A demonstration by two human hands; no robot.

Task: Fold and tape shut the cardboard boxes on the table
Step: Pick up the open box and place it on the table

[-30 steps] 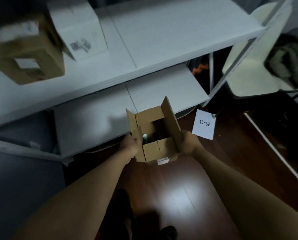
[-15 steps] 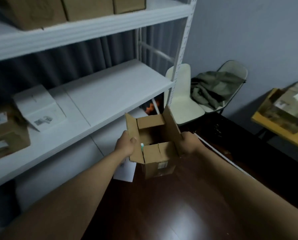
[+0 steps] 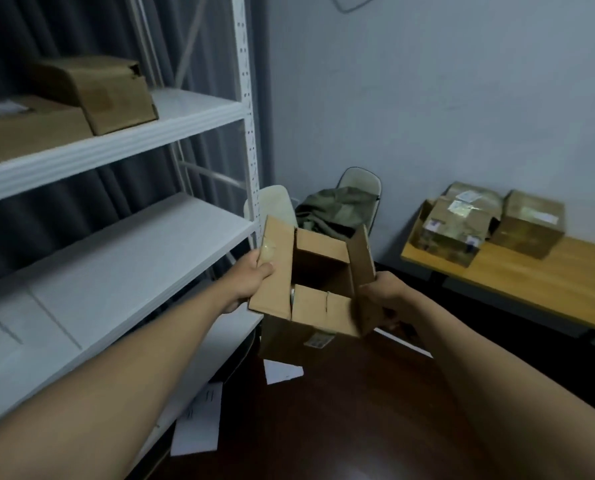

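- shelf (image 3: 123,265) far left, 2 closed boxes (image 3: 92,95) on upper tier
- left hand (image 3: 254,275) grips box's left flap
- open box (image 3: 318,292) held mid-air, flaps up
- right hand (image 3: 384,294) clamped on right flap
- table (image 3: 531,282) far right w/ taped boxes (image 3: 462,223)

One view only, camera on my head, wide-angle, pointed forward and somewhat down past my outstretched forearms. My left hand (image 3: 254,275) and right hand (image 3: 384,294) sit near frame centre, close to the lens, holding the open cardboard box (image 3: 318,289) between them. White shelving (image 3: 116,258) runs along the left edge, close beside me. A wooden table (image 3: 548,282) with taped boxes (image 3: 486,223) is off to the right, well apart, against the far wall. Chairs (image 3: 358,180) sit in the corner straight ahead. Dark floor (image 3: 341,427) fills the bottom. Edges bend, probably lens distortion. No second view to overlap with.
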